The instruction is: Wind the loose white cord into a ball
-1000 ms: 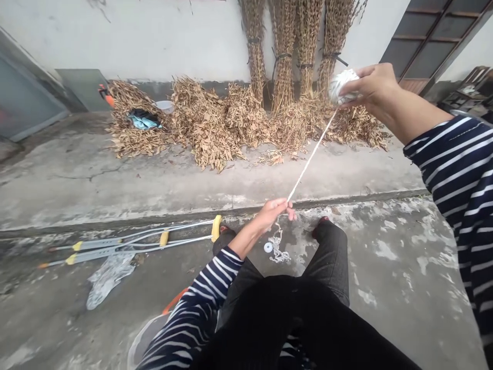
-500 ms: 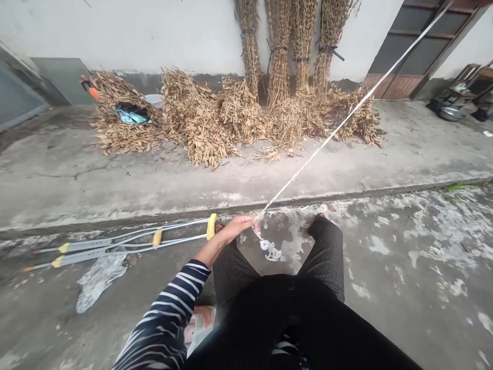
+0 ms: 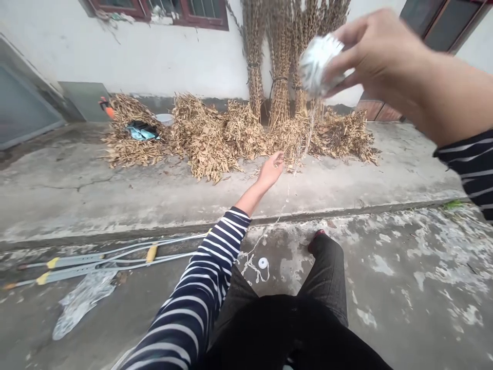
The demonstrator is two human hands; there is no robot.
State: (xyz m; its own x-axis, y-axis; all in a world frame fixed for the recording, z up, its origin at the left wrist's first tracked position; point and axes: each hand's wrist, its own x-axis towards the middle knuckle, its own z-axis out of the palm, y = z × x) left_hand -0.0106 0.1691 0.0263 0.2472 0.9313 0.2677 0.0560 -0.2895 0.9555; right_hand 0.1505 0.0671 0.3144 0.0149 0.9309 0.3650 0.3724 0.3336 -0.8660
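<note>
left hand [image 3: 270, 172] moved forward, strand [image 3: 310, 128] contact unclear; right hand [image 3: 385, 54] holds white ball [image 3: 318, 62]

From my end I count two hands, one left hand [image 3: 270, 170] and one right hand [image 3: 379, 51], plus one white ball [image 3: 314, 64] and one white disc [image 3: 263, 263]. I make it two crutches [image 3: 151, 253], two striped sleeves [image 3: 211, 257], four stalk bundles [image 3: 279, 103] and one pale basin [image 3: 165, 118].

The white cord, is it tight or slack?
Slack: the cord curves beneath the ball in the right hand and lies looped on the ground.
</note>
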